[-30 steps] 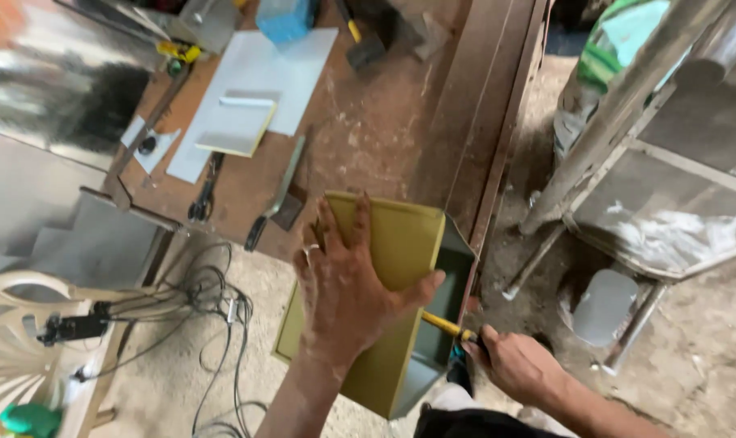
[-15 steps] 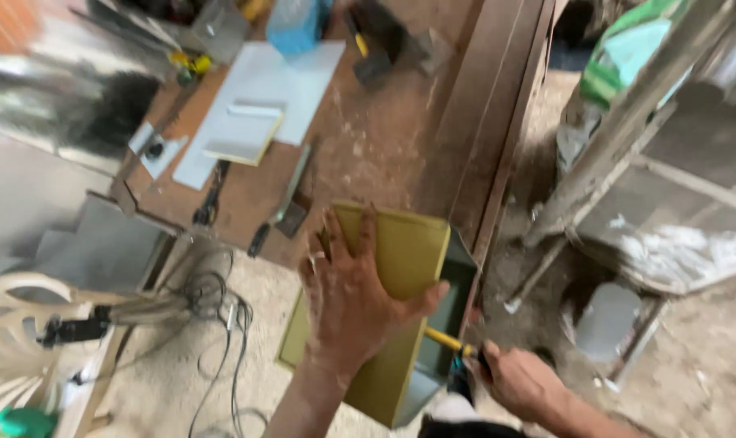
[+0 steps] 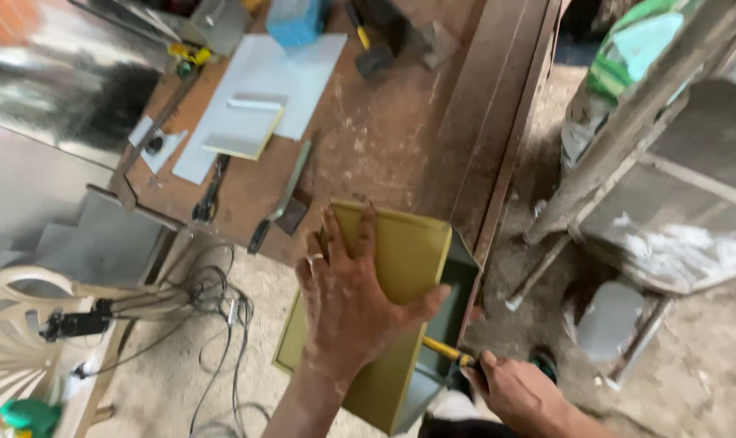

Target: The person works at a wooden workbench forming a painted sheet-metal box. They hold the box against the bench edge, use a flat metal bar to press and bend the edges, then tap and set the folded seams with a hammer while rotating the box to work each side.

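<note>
Barely shifted, left hand (image 3: 353, 304) lies flat on olive box (image 3: 400, 251), right hand's (image 3: 518, 393) grip seemingly holding yellow-handled tool (image 3: 445, 350) inside

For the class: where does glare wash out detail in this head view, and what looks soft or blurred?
Head view: glare whitens the metal sheet at upper left; daylight is even over the left hand and olive box; right hand and floor look slightly soft.

Green-white sack (image 3: 627, 57), upper right

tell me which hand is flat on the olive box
The left hand, fingers spread across the olive-yellow box; the right hand grips a yellow-handled tool instead.
</note>
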